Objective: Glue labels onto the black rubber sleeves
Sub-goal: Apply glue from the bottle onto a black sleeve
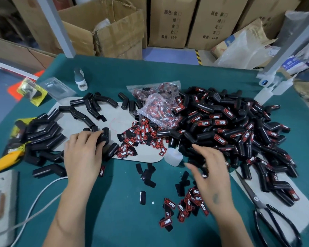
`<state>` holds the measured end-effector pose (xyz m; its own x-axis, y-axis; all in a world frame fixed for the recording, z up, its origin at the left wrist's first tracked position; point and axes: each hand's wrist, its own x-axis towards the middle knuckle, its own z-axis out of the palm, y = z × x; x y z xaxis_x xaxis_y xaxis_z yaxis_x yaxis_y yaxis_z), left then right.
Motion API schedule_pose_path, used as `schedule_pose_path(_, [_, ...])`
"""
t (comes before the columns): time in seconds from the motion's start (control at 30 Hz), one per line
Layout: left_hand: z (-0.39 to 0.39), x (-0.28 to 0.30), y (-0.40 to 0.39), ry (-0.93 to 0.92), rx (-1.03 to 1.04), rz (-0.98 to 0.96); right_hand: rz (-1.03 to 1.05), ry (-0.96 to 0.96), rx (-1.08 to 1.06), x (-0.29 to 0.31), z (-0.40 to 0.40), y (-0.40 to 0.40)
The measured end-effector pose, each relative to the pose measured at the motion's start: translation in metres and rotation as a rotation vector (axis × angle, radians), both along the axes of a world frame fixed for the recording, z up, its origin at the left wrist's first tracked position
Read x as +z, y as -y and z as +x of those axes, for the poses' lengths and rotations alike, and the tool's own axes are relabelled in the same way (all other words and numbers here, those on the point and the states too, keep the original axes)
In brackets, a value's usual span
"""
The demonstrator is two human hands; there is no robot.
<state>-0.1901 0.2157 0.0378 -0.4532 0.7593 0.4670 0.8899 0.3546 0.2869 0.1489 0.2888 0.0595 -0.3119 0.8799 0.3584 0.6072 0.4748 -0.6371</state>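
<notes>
Head view is looking down on a teal table (pixel 114 202) where a person is working among heaps of parts. Red-and-black labels (pixel 141 138) reading "TAPER" are lying scattered on a pale mat (pixel 121 120) at the middle, and a second loose batch of labels (pixel 185 209) is sitting on the cloth near the right wrist. A clear plastic bag (pixel 161 106) behind them is holding more of the same labels. To the right, a big pile of labelled sleeves (pixel 239 125) is showing the same word over and over. Bare black rubber sleeves (pixel 43 138) are lying in a smaller heap on the left.

The left hand (pixel 84 154) is curling its fingers around one black sleeve (pixel 103 137) at the mat's near edge, gripping it. The right hand (pixel 210 168) is hovering with fingers spread and relaxed, holding nothing, just beside a small translucent glue bottle (pixel 173 156) that is lying on its side.

Black scissors (pixel 271 218) are resting at the lower right, a yellow utility knife (pixel 2 164) at the left edge. Behind the table, cardboard cartons (pixel 171 22) are standing in a row, printed with Chinese characters, tick boxes and "10".
</notes>
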Motion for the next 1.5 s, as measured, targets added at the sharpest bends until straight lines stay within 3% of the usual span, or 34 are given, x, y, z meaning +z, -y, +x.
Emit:
schedule_pose_path(0.13, [0.034,0.014,0.0,0.377,-0.19,0.127,-0.13,0.147,0.008,-0.012,-0.025,0.003])
schedule_pose_path(0.23, [0.058,0.013,0.002,0.859,-0.405,0.16,-0.116,0.208,-0.017,-0.014,-0.04,-0.002])
schedule_pose_path(0.33, [0.073,0.011,0.002,1.412,-0.558,0.203,-0.22,0.015,0.011,-0.011,-0.037,-0.004])
schedule_pose_path(0.43, [0.079,0.014,0.002,1.803,-0.653,0.194,-0.479,-0.404,0.104,0.0,-0.026,-0.003])
schedule_pose_path(0.5, [0.081,0.015,0.004,1.831,-0.727,0.208,-0.632,-0.664,0.181,0.011,-0.022,0.0])
schedule_pose_path(0.57, [0.083,0.017,0.006,1.807,-0.775,0.237,-0.75,-0.806,0.231,0.018,-0.019,0.003])
schedule_pose_path(0.67, [0.083,0.021,0.007,1.796,-0.783,0.265,-0.832,-0.874,0.242,0.022,-0.018,0.007])
schedule_pose_path(1.07, [0.083,0.041,0.012,1.772,-0.826,0.177,-0.778,-1.125,0.107,0.027,-0.007,0.013])
schedule_pose_path(1.23, [0.085,0.043,0.01,1.763,-0.805,0.138,-0.73,-1.13,0.107,0.029,-0.001,0.014])
schedule_pose_path(1.5, [0.082,0.039,0.008,1.709,-0.754,0.066,-0.485,-0.824,-0.006,0.033,0.001,0.028])
